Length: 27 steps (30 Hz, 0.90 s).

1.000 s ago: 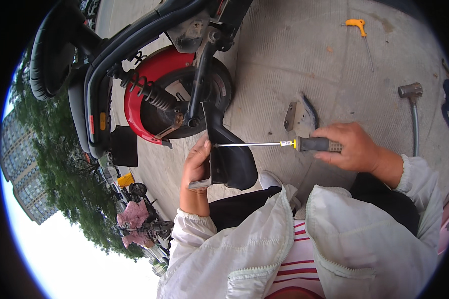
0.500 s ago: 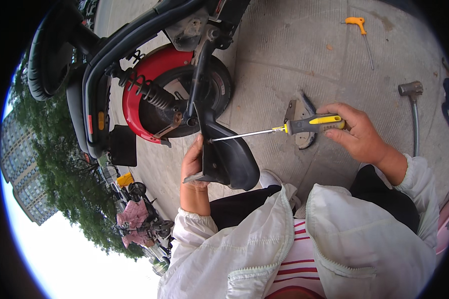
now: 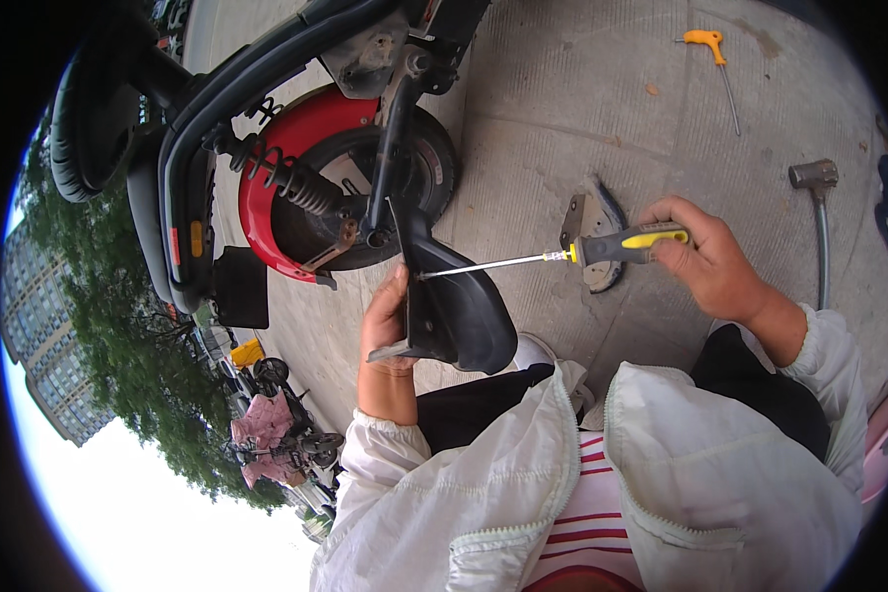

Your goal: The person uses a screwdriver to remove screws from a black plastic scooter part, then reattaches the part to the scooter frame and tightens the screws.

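My right hand [image 3: 712,259] is closed round the grey and yellow handle of a screwdriver [image 3: 612,247]. Its long metal shaft runs left, and the tip meets a black plastic mudguard [image 3: 464,306] near a fastening on its upper left edge. Gripping the mudguard from the left is my left hand [image 3: 385,311], thumb close to the screwdriver tip, with the other fingers partly hidden behind the piece. A flat metal bracket [image 3: 393,349] juts from the mudguard's lower left. Just above stands the scooter's wheel [image 3: 429,163] with a red fender [image 3: 263,217] and a coil shock absorber [image 3: 306,187].
On the paving lie a yellow-handled hex key [image 3: 704,40], a mallet-like tool [image 3: 814,176] at the right and a curved dark-and-metal part [image 3: 607,212] behind the screwdriver. The scooter's black frame [image 3: 192,128] fills the upper left. Parked two-wheelers [image 3: 266,419] stand farther off.
My right hand and the screwdriver handle have shifted slightly right, and the fingers have changed their position on the handle. The mudguard and left hand have moved only a little.
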Each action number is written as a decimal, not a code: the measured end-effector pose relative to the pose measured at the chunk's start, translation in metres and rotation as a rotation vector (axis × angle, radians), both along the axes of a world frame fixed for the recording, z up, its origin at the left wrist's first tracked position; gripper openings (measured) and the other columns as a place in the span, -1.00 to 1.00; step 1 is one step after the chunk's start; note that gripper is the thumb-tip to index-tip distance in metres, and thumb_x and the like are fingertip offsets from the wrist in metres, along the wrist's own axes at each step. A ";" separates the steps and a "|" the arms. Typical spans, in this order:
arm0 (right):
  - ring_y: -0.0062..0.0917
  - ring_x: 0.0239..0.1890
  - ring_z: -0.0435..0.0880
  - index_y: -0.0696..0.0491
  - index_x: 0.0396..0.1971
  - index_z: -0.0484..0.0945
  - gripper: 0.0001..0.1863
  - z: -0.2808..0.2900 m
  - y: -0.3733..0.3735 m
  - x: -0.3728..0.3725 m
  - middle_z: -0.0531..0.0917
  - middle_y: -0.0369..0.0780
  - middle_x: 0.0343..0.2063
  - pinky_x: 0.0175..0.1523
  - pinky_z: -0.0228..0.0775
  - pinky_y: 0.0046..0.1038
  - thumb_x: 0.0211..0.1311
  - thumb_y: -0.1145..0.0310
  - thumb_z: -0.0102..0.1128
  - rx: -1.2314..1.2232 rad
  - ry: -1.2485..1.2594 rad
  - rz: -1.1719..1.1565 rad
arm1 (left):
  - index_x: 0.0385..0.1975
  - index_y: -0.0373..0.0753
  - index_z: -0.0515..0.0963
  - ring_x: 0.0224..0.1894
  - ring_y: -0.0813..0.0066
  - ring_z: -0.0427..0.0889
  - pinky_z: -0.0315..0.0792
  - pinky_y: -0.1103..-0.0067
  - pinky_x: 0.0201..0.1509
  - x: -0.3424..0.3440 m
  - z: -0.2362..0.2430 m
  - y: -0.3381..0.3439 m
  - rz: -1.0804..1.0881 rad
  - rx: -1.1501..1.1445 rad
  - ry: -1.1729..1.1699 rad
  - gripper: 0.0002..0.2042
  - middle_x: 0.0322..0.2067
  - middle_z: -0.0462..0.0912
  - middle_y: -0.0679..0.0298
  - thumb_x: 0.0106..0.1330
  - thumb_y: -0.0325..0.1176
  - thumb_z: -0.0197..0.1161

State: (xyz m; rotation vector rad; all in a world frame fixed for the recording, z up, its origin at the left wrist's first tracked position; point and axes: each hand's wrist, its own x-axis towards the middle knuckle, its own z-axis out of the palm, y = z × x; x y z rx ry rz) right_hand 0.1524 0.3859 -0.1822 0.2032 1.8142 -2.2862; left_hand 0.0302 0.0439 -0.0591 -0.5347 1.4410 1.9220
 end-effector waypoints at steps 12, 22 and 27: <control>-0.75 -0.56 0.37 0.14 -0.05 0.48 -0.66 -0.011 -0.005 0.003 0.41 -0.38 -0.63 -0.48 0.22 -0.62 0.50 0.14 0.04 0.172 0.178 -0.077 | 0.22 -0.36 0.39 0.09 0.28 0.63 0.53 0.37 0.20 -0.002 -0.006 -0.005 -0.072 -0.003 0.015 -0.59 0.08 0.60 0.13 0.49 -0.24 0.07; -0.71 -0.58 0.38 0.17 -0.07 0.51 -0.62 -0.016 -0.014 0.004 0.44 -0.35 -0.58 -0.45 0.27 -0.59 0.50 0.12 0.02 0.118 0.124 -0.176 | 0.20 -0.34 0.40 0.06 0.26 0.66 0.57 0.36 0.15 -0.001 -0.008 0.000 -0.079 0.028 -0.009 -0.60 0.04 0.61 0.10 0.50 -0.23 0.06; -0.74 -0.47 0.39 0.16 0.03 0.43 -0.67 -0.002 0.011 -0.003 0.46 -0.33 -0.47 -0.36 0.29 -0.63 0.49 0.21 0.01 -0.042 -0.166 0.122 | 0.17 -0.33 0.42 0.02 0.23 0.68 0.59 0.34 0.13 0.004 -0.006 0.007 -0.069 -0.017 0.007 -0.61 0.01 0.63 0.08 0.51 -0.20 0.06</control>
